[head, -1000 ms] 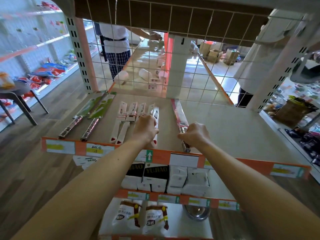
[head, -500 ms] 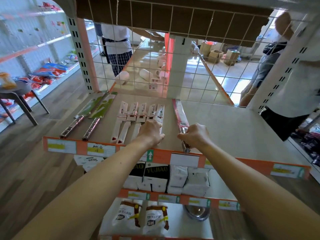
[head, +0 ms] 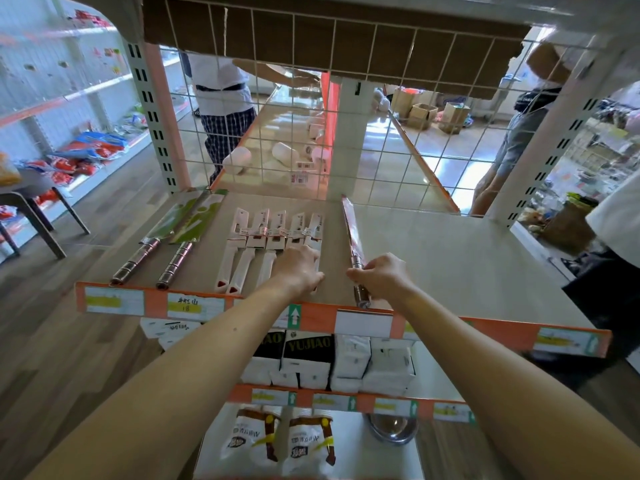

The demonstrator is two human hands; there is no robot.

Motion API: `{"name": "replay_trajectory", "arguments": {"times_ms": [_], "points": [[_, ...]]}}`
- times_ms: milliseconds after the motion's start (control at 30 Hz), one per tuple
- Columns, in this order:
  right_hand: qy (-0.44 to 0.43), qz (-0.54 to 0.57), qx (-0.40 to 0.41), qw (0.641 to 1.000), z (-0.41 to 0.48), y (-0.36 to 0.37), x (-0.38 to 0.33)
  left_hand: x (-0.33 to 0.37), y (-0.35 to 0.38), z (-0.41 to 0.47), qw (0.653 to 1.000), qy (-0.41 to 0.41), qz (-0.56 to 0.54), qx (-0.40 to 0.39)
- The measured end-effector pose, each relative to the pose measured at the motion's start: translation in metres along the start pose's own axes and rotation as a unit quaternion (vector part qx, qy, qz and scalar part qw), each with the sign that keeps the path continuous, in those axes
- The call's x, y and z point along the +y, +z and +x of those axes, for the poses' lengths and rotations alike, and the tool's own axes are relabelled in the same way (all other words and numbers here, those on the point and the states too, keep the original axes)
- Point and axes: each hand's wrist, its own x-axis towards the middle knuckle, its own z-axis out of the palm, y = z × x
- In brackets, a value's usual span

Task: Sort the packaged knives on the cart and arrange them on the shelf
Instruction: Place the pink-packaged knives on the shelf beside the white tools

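lining one shelf [head: 450,265] — five white knives [head: 273,233], two green knives [head: 187,220], one red knife [head: 350,230].

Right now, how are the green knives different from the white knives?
The green knives have shiny metal handles; the white knives have white handles. There are two green knives, five white knives. Both lie flat on the shelf.

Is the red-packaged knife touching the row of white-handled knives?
No, a strip of bare shelf lies between the red-packaged knife and the white-handled knives.
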Motion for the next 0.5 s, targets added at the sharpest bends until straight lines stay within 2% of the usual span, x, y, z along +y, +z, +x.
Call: {"name": "replay_trajectory", "arguments": {"times_ms": [133, 267, 333, 400, 500], "points": [[0.039, 0.110, -0.070, 0.991, -0.004, -0.010, -0.002, 0.000, -0.004, 0.002, 1.000, -0.008, -0.022, -0.008], [0.097, 0.298, -0.166, 0.935, -0.007, -0.021, 0.002, 0.001, -0.007, 0.002, 1.000, -0.016, -0.021, -0.012], [0.104, 0.252, -0.162, 0.948, -0.007, -0.021, 0.007, 0.002, -0.008, 0.002, 1.000, -0.014, -0.009, -0.010], [0.079, 0.117, -0.122, 0.982, -0.006, -0.021, 0.010, 0.003, -0.008, 0.002, 1.000, -0.010, 0.002, -0.009], [0.043, 0.025, -0.073, 0.996, -0.003, -0.022, 0.008, 0.003, -0.006, 0.002, 1.000, -0.006, 0.012, 0.001]]}}
